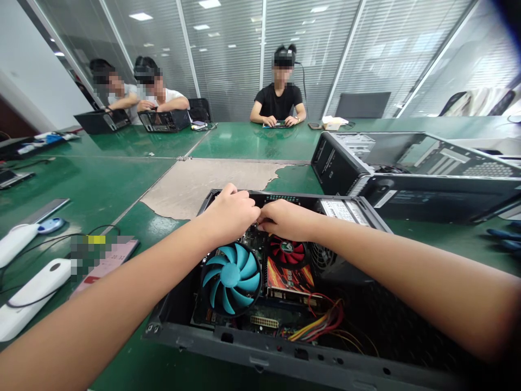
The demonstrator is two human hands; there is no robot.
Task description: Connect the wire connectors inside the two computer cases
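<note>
An open black computer case [244, 339] lies before me. My left hand [234, 214] is closed over its far part, above a blue fan [231, 275]. Close against it, my right hand [285, 219] has its fingers pinched together, just beyond a red fan [288, 251] on an orange-red graphics card [288, 276]. Whatever either hand holds is hidden by the fingers. Colored cables [321, 324] and a pale connector socket [264, 322] show nearer the front edge.
Another open case [439, 198] stands at the right. White devices [36, 296], cords and a phone [109, 260] lie on the green table [97, 184] at left. Three people sit across it, two with cases [165, 120], one with a board [277, 125].
</note>
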